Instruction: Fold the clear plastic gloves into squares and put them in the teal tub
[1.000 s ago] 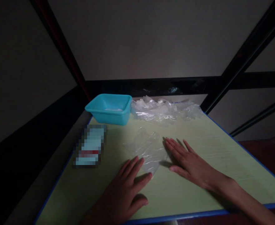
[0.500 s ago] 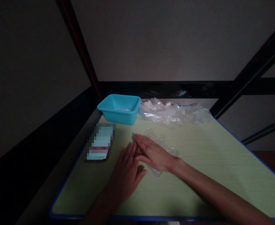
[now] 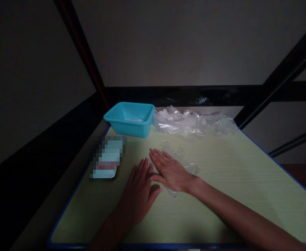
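A clear plastic glove point(image 3: 180, 157) lies flat on the pale green table point(image 3: 233, 184). My right hand point(image 3: 170, 170) rests on top of it, palm down, fingers stretched out and together, pointing to the upper left. My left hand point(image 3: 138, 191) lies flat on the table just left of it, fingers extended, its fingertips touching the right hand's side. Neither hand holds anything. Most of the glove is hidden under my right hand; its fingers and cuff edge stick out.
A turquoise plastic tub point(image 3: 129, 119) stands at the table's far left. A heap of clear plastic gloves point(image 3: 191, 123) lies beside it at the back. A blurred-out flat item point(image 3: 108, 157) lies left of my hands. Dark frame bars surround the table.
My right hand slid left across the glove, from its right edge onto it. My left hand moved up beside it. In the last half second both hands barely moved.
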The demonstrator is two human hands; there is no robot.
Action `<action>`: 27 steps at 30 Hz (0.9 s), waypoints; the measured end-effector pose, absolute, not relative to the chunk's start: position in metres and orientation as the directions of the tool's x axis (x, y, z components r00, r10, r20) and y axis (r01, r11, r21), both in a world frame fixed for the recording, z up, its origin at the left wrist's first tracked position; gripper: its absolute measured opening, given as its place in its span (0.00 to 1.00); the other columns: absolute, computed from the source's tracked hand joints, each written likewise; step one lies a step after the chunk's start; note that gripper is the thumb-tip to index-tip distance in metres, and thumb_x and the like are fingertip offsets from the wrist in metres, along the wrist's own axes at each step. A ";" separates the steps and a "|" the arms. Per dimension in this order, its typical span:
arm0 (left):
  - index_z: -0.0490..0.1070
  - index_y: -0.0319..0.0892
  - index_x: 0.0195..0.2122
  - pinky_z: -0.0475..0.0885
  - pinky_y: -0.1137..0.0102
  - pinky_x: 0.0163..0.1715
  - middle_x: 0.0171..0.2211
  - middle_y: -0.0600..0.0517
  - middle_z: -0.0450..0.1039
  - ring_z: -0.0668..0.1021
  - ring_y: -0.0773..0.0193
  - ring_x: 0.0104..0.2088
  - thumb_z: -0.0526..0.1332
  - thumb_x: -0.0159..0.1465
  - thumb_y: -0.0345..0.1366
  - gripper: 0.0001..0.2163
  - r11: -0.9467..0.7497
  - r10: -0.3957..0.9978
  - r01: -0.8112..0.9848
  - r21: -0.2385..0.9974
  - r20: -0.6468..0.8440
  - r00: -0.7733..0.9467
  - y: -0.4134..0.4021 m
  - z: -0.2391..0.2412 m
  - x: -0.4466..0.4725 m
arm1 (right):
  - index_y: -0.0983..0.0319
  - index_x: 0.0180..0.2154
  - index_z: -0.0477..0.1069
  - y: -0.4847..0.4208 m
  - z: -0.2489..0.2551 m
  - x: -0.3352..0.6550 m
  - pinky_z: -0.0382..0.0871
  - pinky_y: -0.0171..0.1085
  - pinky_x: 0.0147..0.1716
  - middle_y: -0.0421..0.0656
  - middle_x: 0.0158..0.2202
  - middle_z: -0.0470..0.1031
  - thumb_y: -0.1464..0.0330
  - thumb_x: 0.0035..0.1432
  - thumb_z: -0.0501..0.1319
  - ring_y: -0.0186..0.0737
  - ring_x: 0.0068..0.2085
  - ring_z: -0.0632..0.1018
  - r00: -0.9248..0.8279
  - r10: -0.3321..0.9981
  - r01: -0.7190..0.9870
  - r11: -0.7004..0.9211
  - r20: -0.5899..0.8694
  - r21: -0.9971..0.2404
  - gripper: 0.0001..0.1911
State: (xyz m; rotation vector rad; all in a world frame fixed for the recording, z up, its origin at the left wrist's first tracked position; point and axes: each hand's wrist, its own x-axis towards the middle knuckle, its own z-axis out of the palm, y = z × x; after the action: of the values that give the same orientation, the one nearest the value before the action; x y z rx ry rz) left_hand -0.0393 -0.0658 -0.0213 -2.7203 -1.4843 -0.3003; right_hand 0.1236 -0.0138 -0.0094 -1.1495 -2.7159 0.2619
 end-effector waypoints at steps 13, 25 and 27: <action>0.55 0.30 0.58 0.59 0.52 0.55 0.61 0.32 0.52 0.55 0.48 0.62 0.49 0.65 0.44 0.25 -0.553 0.815 0.832 0.046 0.241 0.528 -0.064 -0.032 -0.045 | 0.73 0.61 0.50 0.000 -0.014 0.149 0.50 0.49 0.60 0.57 0.63 0.49 0.47 0.60 0.35 0.50 0.63 0.52 -0.616 0.780 0.767 0.626 0.112 -0.144 0.42; 0.55 0.29 0.57 0.60 0.52 0.55 0.61 0.32 0.52 0.55 0.47 0.62 0.49 0.65 0.44 0.25 -0.550 0.814 0.835 0.027 0.240 0.529 -0.064 -0.030 -0.045 | 0.75 0.61 0.49 0.006 -0.015 0.169 0.49 0.49 0.60 0.57 0.63 0.49 0.47 0.60 0.32 0.51 0.63 0.51 -0.561 0.819 0.810 0.573 0.117 -0.125 0.43; 0.55 0.29 0.58 0.60 0.52 0.55 0.61 0.32 0.52 0.55 0.48 0.62 0.49 0.65 0.44 0.25 -0.552 0.812 0.834 0.023 0.245 0.531 -0.064 -0.031 -0.045 | 0.76 0.61 0.49 0.007 -0.015 0.172 0.49 0.49 0.60 0.57 0.63 0.48 0.47 0.60 0.32 0.51 0.63 0.51 -0.552 0.827 0.817 0.562 0.109 -0.127 0.43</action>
State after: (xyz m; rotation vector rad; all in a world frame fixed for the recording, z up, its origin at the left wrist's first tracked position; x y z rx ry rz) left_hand -0.0450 -0.0640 -0.0308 -2.6629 -1.4354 -0.3478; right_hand 0.1715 0.0074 -0.0148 -1.3984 -2.6358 0.0917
